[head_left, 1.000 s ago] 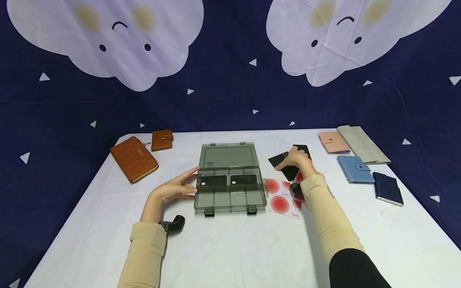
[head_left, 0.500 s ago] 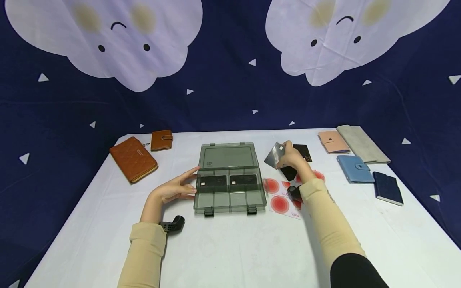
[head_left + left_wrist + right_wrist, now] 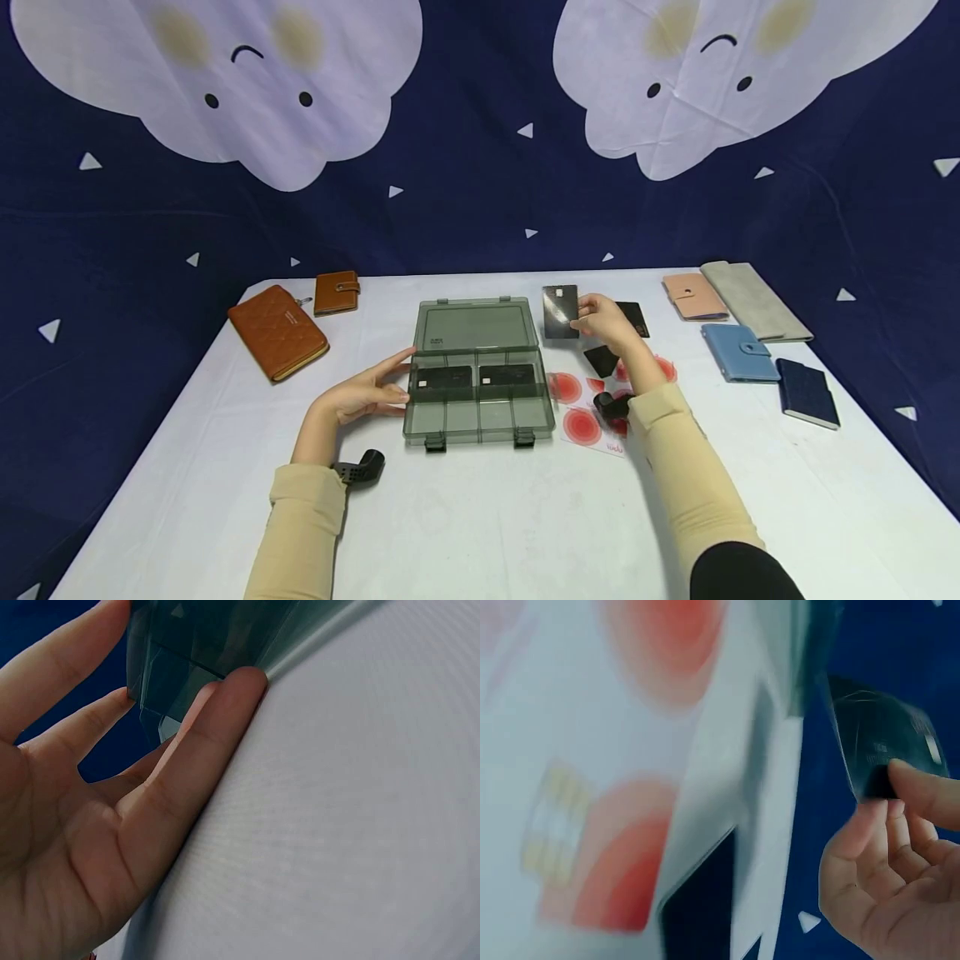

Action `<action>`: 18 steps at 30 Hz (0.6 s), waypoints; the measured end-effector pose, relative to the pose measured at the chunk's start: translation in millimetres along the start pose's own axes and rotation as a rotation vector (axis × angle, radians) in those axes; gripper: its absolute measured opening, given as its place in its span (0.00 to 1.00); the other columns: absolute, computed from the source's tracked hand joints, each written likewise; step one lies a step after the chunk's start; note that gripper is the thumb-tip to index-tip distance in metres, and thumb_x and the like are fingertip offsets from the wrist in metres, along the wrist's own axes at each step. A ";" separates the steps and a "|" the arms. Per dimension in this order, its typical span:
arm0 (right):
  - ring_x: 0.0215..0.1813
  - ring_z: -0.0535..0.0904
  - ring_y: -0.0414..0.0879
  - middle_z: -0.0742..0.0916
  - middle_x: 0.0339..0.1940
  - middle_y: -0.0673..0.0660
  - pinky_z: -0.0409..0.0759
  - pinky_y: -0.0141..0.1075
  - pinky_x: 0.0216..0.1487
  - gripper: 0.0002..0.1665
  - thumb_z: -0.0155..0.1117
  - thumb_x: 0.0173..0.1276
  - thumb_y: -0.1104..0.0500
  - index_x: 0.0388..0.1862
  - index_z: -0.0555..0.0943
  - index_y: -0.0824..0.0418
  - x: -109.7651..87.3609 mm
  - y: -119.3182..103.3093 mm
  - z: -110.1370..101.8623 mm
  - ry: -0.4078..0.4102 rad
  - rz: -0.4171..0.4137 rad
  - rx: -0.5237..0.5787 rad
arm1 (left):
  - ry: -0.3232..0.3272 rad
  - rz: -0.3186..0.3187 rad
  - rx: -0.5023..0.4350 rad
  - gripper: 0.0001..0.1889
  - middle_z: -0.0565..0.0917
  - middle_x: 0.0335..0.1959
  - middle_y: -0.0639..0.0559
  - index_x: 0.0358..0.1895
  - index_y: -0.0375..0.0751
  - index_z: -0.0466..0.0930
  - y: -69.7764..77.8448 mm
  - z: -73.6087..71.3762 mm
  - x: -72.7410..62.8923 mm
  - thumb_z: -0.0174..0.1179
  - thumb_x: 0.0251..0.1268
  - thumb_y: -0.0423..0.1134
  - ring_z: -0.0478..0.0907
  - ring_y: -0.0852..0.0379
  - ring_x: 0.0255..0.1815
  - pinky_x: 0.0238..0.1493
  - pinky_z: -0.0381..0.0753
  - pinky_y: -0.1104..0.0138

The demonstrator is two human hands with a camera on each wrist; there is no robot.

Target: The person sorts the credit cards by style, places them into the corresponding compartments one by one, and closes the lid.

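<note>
My right hand (image 3: 609,323) pinches a black chip card (image 3: 559,312) between thumb and fingers, raised above the table at the back; the right wrist view shows the same card (image 3: 881,735). With fairly straight, spread fingers, my left hand (image 3: 363,392) touches the left side of a green see-through compartment box (image 3: 480,421), whose lid (image 3: 474,325) lies back. Two black chip cards lie side by side in its rear compartments, the left card (image 3: 453,377) and the right card (image 3: 517,375). Under my right wrist are several white cards with red circles (image 3: 582,425). Two more black cards (image 3: 634,317) lie near them.
At the back left are a large brown wallet (image 3: 279,333) and a small brown wallet (image 3: 337,293). On the right lie a pink wallet (image 3: 696,297), a grey pouch (image 3: 757,302), a blue wallet (image 3: 739,352) and a dark navy booklet (image 3: 808,393). A dark blue curtain hangs behind the table.
My right hand has lifted a black card off the pile and shifted it left, turning it upright with its chip at the top. The left hand stays at the box.
</note>
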State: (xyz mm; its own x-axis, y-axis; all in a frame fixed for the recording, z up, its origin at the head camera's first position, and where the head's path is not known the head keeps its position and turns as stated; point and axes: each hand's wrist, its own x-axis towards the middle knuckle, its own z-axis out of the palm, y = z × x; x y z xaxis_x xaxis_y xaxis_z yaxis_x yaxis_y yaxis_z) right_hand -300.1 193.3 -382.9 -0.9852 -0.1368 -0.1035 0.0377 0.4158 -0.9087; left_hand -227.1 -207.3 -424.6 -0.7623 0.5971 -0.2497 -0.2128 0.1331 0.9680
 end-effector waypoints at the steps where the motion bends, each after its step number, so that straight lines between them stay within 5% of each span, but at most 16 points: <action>1: 0.27 0.69 0.35 0.73 0.33 0.52 0.71 0.28 0.31 0.23 0.56 0.63 0.72 0.55 0.63 0.77 -1.3 -2.2 1.0 -0.010 0.000 0.034 | 0.000 0.000 0.000 0.47 0.36 0.73 0.35 0.75 0.51 0.36 0.2 0.1 0.0 0.57 0.60 0.27 0.76 0.60 0.37 0.55 0.73 0.51; 8: 0.34 0.72 0.35 0.77 0.35 0.49 0.71 0.28 0.33 0.20 0.55 0.66 0.67 0.55 0.70 0.74 -12.8 -20.0 11.8 -0.037 -0.047 0.107 | 0.007 -0.008 -0.004 0.47 0.36 0.73 0.36 0.75 0.52 0.36 1.0 0.7 0.0 0.57 0.60 0.27 0.76 0.60 0.37 0.55 0.73 0.51; 18: 0.38 0.75 0.44 0.82 0.37 0.62 0.72 0.37 0.44 0.14 0.56 0.64 0.69 0.48 0.76 0.75 -24.7 -33.4 41.0 -0.157 -0.204 -0.059 | 0.007 -0.007 -0.005 0.47 0.36 0.72 0.36 0.75 0.51 0.36 0.6 0.5 -0.1 0.58 0.60 0.27 0.76 0.60 0.37 0.55 0.74 0.52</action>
State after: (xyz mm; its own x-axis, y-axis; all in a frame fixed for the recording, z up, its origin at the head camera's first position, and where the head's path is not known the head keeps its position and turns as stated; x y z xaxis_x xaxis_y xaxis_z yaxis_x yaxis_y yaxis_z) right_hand -270.1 146.0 -366.6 -0.9330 -0.3595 0.0136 -0.1735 0.4165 -0.8924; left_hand -226.9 -206.9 -424.0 -0.7649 0.5908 -0.2567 -0.2212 0.1334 0.9661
